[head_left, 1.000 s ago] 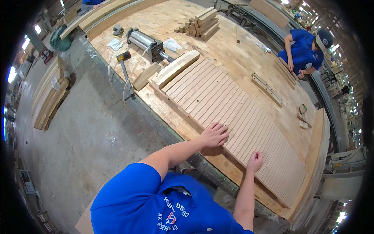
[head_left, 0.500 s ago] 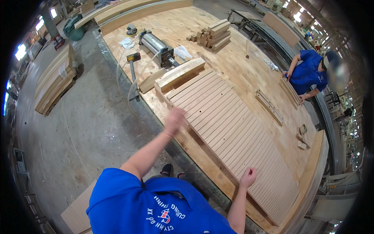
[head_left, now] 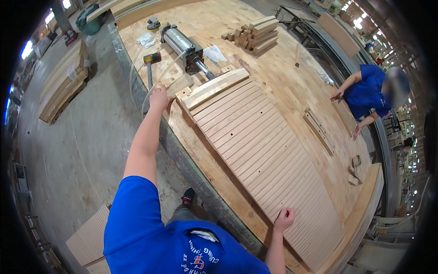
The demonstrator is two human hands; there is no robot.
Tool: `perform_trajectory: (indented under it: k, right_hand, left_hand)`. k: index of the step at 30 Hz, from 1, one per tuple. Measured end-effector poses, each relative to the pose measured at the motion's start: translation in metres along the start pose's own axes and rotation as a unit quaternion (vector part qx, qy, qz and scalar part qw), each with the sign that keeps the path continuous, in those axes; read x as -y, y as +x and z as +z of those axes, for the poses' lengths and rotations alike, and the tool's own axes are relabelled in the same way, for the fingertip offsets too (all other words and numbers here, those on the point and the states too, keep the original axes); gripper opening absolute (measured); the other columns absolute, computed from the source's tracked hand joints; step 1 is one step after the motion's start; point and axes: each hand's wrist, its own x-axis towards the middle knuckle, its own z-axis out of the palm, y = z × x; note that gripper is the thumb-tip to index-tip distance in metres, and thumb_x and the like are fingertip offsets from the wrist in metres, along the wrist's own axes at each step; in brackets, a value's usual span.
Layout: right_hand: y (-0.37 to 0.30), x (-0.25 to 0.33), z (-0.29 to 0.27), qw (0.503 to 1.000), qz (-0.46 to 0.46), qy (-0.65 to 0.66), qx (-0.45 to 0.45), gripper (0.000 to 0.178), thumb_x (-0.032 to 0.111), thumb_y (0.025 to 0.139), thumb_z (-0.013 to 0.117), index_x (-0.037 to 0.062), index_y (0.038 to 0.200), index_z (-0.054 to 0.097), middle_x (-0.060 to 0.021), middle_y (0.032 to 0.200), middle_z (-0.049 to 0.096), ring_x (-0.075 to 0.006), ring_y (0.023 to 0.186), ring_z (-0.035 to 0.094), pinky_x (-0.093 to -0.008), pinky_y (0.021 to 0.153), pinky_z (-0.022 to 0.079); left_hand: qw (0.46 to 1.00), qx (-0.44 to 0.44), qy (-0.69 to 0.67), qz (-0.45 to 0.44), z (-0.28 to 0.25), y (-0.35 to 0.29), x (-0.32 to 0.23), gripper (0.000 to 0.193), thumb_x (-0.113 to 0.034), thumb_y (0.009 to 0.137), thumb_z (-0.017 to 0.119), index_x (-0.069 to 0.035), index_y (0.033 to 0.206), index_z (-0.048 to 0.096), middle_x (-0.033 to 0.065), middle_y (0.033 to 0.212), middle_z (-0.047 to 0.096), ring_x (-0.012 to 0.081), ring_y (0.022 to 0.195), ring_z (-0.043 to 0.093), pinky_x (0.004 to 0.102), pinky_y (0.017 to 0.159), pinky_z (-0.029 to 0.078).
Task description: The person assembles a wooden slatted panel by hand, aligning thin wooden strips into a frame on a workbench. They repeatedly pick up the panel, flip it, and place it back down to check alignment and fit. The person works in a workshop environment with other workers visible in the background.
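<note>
At the near right, the right hand (head_left: 284, 218) is clenched over the near edge of the slatted panel (head_left: 248, 148), which lies on the desk (head_left: 280, 86). Farther left, the left hand (head_left: 159, 97) is at a wooden block (head_left: 180, 84), its grip unclear; beyond lies a mallet (head_left: 152, 58).

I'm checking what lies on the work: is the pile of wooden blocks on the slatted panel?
No, the pile of wooden blocks sits on the tabletop, apart from the slatted panel.
</note>
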Motion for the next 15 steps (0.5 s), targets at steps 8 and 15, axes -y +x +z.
perform_trajectory:
  k: [8, 15]
  right_hand:
    - [0.001, 0.001, 0.008, 0.998, -0.048, -0.026, -0.007, 0.014, 0.009, 0.077, 0.06, 0.0032, 0.068, 0.052, -0.0052, 0.064, 0.045, -0.0178, 0.06, 0.042, -0.0319, 0.054, 0.034]
    - [0.003, -0.001, 0.007, 0.997, -0.077, -0.022, -0.013, 0.015, 0.009, 0.078, 0.059, 0.0036, 0.067, 0.05, -0.0036, 0.06, 0.043, -0.0151, 0.057, 0.039, -0.0303, 0.052, 0.034]
  left_hand:
    - [0.996, 0.041, -0.042, -0.067, -0.011, 0.011, 0.003, 0.063, -0.042, 0.072, 0.073, -0.006, 0.119, 0.051, 0.0161, 0.12, 0.055, 0.0325, 0.114, 0.052, 0.0459, 0.091, 0.045]
    - [0.987, -0.009, -0.159, 0.019, -0.005, -0.001, 0.009, 0.05, -0.022, 0.078, 0.067, -0.003, 0.117, 0.042, 0.0243, 0.104, 0.06, 0.0386, 0.098, 0.059, 0.0456, 0.083, 0.048]
